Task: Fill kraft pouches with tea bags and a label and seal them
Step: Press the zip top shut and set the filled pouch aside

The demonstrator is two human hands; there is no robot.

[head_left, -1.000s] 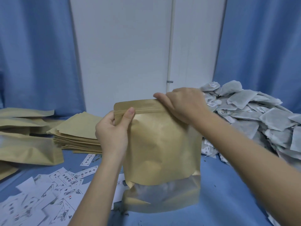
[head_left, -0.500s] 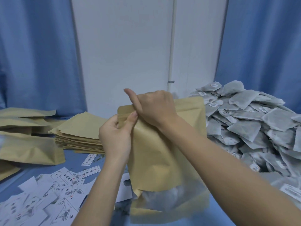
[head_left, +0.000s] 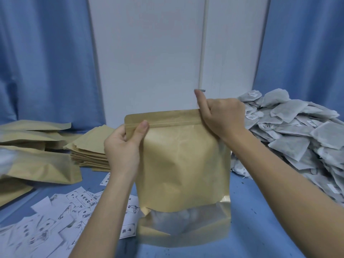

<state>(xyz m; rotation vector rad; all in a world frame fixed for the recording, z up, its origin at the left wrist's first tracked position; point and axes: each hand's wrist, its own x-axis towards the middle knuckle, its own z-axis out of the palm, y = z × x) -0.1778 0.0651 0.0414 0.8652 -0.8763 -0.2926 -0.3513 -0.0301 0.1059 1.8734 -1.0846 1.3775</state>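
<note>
At the left, several filled brown kraft pouches point(head_left: 37, 164) are piled beside one stack of flat kraft pouches point(head_left: 89, 153); scattered white printed labels point(head_left: 55, 216) cannot be counted. One upright brown kraft pouch with a clear window point(head_left: 184, 170) is pinched at its zip corners by the left hand point(head_left: 122, 146) and right hand point(head_left: 221, 116). One heap of grey-white tea bags point(head_left: 290, 131) is seen rightmost.

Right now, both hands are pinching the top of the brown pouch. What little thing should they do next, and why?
Probably lay the pouch down with the filled ones on the left. The left hand pinches the zip strip at one end and the right hand grips the other end, and the strip looks flat and pressed all the way across. Tea bags show through the window, so it seems done.
</note>
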